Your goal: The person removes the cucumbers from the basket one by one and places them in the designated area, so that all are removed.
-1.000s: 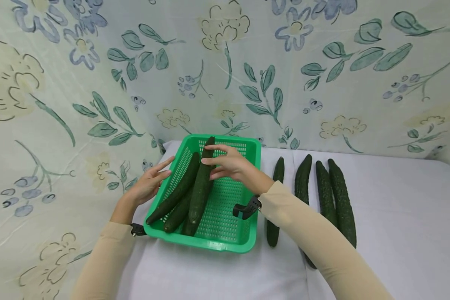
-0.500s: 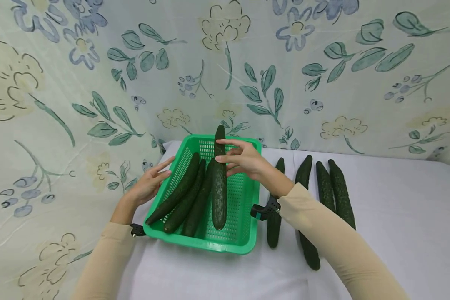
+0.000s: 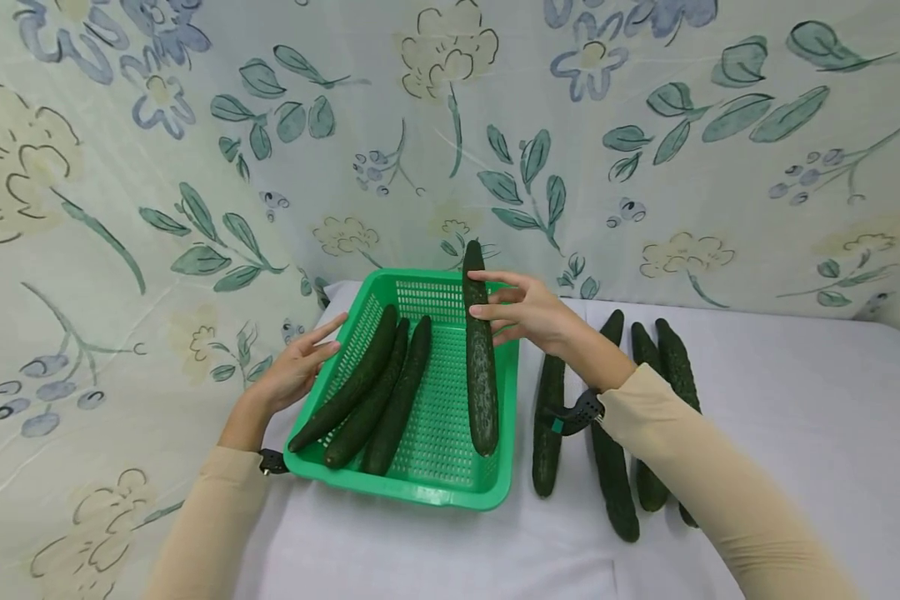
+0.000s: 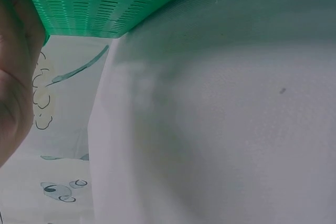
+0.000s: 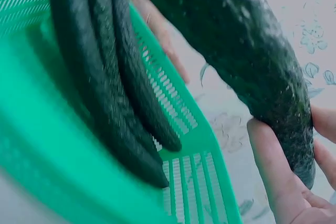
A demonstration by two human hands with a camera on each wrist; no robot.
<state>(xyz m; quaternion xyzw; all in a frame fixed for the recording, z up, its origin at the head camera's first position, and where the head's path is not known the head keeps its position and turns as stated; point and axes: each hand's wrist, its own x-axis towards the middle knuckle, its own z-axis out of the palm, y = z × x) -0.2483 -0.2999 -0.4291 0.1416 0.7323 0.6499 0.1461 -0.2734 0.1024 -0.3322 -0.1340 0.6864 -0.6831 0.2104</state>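
Your right hand [image 3: 528,315] pinches a cucumber [image 3: 482,379] near its upper end, thumb opposite fingers, over the right part of the green basket [image 3: 437,497], just right of centre in the head view. Your left hand [image 3: 294,373], fingers extended, is at the basket's left rim. Expect a stiff, moderately heavy, possibly slick cucumber that may bruise; a mid-length hold should balance better.

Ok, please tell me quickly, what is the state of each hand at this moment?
Left hand: open, at the rim of the green basket.
Right hand: closed, holding a cucumber near one end.
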